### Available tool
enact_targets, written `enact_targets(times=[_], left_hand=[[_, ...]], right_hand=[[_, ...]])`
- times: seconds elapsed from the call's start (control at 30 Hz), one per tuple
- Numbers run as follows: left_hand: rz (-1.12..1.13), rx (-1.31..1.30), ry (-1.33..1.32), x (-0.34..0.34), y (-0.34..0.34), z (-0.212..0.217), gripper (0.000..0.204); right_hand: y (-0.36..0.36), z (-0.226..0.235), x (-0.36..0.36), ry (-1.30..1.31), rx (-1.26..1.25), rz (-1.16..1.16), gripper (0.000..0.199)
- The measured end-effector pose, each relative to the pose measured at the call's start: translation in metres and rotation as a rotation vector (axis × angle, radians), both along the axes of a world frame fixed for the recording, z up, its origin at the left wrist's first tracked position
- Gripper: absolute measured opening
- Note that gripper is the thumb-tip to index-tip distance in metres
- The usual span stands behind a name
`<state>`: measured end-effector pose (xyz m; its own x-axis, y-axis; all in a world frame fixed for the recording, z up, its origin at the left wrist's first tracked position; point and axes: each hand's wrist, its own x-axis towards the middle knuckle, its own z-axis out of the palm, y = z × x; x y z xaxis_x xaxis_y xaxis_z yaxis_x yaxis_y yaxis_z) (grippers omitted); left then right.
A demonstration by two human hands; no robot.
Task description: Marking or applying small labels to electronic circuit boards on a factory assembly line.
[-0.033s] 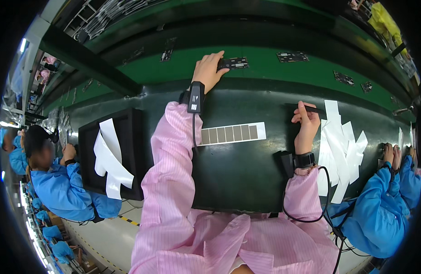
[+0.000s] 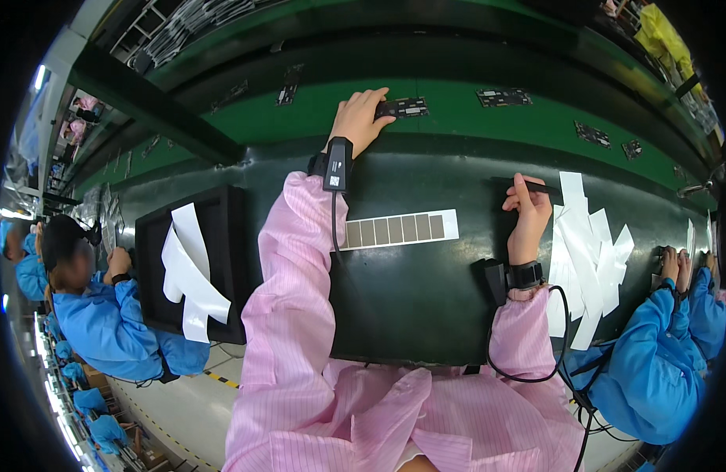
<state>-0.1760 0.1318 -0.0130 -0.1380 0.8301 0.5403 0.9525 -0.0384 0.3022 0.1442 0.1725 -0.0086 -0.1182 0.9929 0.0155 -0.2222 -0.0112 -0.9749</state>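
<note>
At the far side, my left hand [image 2: 358, 123] reaches onto the green strip. Its thumb and fingers close round the left end of a dark circuit board [image 2: 406, 108], which lies nearly flat; the fingertips are partly hidden. On the right, my right hand [image 2: 528, 224] is raised over the table with its fingers closed on a slim black tool [image 2: 544, 188]. Whether that tool is a pen or tweezers I cannot make out. Between my arms lies a white strip of grey-brown rectangular stickers [image 2: 406, 228], its left end hidden by my left sleeve.
More circuit boards [image 2: 504, 97] lie along the green strip [image 2: 449, 122]. Loose white strips [image 2: 583, 259] are piled by my right hand. A black tray [image 2: 154, 244] at left holds further white strips [image 2: 191, 267]. People in blue work on both sides. Cables [image 2: 563, 346] hang from my right wrist.
</note>
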Motion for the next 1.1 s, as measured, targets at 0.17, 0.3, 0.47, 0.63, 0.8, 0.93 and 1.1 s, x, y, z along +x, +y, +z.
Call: enact_targets(times=[0.17, 0.3, 0.47, 0.63, 0.8, 0.93, 1.1], left_hand=[[0.006, -0.029, 0.002, 0.027, -0.007, 0.020, 0.044], [-0.141, -0.112, -0.127, 0.094, -0.054, 0.044, 0.046], [-0.187, -0.155, -0.018, 0.146, -0.069, 0.027, 0.048], [-0.167, -0.124, -0.003, 0.161, -0.075, 0.021, 0.047], [-0.182, -0.174, -0.045, 0.171, -0.111, 0.031, 0.043], [-0.182, -0.295, 0.007, 0.190, -0.142, 0.025, 0.041], [-0.140, -0.274, 0.023, 0.195, -0.145, 0.021, 0.040]], right_hand=[[0.001, -0.001, 0.004, 0.016, 0.018, -0.029, 0.014], [-0.012, 0.019, 0.007, 0.010, 0.125, -0.070, 0.013], [-0.036, 0.021, 0.014, -0.031, 0.109, 0.070, 0.010], [-0.042, 0.020, 0.011, -0.083, 0.113, 0.128, 0.012], [-0.049, 0.014, 0.010, -0.220, 0.124, 0.223, 0.009], [-0.060, 0.011, 0.000, -0.355, 0.206, 0.321, 0.009], [-0.064, 0.011, -0.010, -0.469, 0.315, 0.319, 0.008]])
